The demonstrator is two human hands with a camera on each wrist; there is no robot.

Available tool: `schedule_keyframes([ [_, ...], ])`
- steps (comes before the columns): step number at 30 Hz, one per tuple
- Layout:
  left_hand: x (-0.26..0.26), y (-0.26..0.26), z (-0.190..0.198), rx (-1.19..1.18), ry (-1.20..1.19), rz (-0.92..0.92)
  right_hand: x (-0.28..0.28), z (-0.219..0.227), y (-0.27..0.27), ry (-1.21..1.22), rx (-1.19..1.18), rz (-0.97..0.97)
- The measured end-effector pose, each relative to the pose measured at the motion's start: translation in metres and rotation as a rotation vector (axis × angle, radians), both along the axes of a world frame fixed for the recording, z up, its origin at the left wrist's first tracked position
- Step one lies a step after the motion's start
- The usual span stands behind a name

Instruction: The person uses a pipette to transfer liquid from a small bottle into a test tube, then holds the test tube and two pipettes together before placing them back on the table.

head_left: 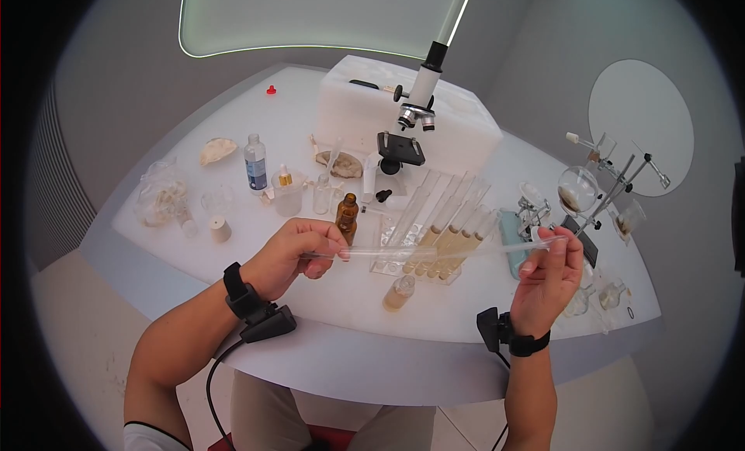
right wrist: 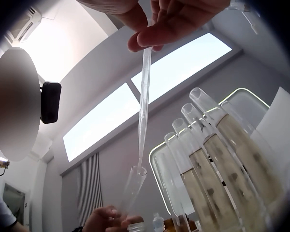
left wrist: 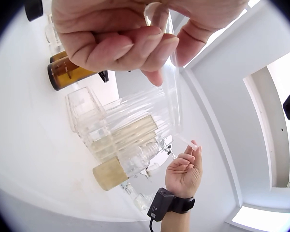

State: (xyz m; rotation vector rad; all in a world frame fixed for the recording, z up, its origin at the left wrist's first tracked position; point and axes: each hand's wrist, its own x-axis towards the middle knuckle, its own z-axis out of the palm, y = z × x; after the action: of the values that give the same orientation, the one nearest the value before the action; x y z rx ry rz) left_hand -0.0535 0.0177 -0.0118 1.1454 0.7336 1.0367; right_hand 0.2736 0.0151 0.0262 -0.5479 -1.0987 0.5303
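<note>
My left hand [head_left: 289, 258] grips a clear test tube [head_left: 388, 251], held nearly level above the table with its mouth towards the right. Between the thumb and fingers of my right hand [head_left: 549, 284] is a clear plastic dropper [head_left: 497, 249], pinched at its far end. In the right wrist view the narrow tip of the dropper [right wrist: 143, 111] reaches into the mouth of the test tube [right wrist: 134, 186]. No liquid can be made out in the held tube. Below them a rack [head_left: 382, 271] holds several tubes of cloudy yellowish liquid [head_left: 448, 253], beside a small bottle of similar liquid [head_left: 399, 293].
An amber bottle [head_left: 347, 218] stands by my left hand. Behind are a microscope [head_left: 419, 102], a white block [head_left: 341, 102], a labelled bottle [head_left: 255, 164] and a plastic cup [head_left: 287, 199]. Glassware on a stand [head_left: 621, 189] is at the right, with a cork [head_left: 220, 230] at the left.
</note>
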Motion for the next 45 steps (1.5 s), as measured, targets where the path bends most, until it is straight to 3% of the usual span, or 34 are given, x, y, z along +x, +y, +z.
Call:
schedule_keyframes([
  [10,-0.001,0.0,0.0,-0.017,-0.009,-0.018,-0.004,-0.005,-0.001,-0.002,-0.005,0.036],
  [19,-0.002,0.002,-0.001,-0.027,-0.054,-0.044,-0.014,-0.015,-0.006,-0.21,-0.158,0.289],
  [32,-0.002,0.007,-0.006,-0.069,-0.385,-0.081,-0.023,-0.019,-0.013,-0.391,-0.178,0.179],
  [45,0.001,0.011,-0.015,-0.149,-0.402,-0.128,-0.016,-0.021,-0.014,-0.424,-0.135,0.094],
])
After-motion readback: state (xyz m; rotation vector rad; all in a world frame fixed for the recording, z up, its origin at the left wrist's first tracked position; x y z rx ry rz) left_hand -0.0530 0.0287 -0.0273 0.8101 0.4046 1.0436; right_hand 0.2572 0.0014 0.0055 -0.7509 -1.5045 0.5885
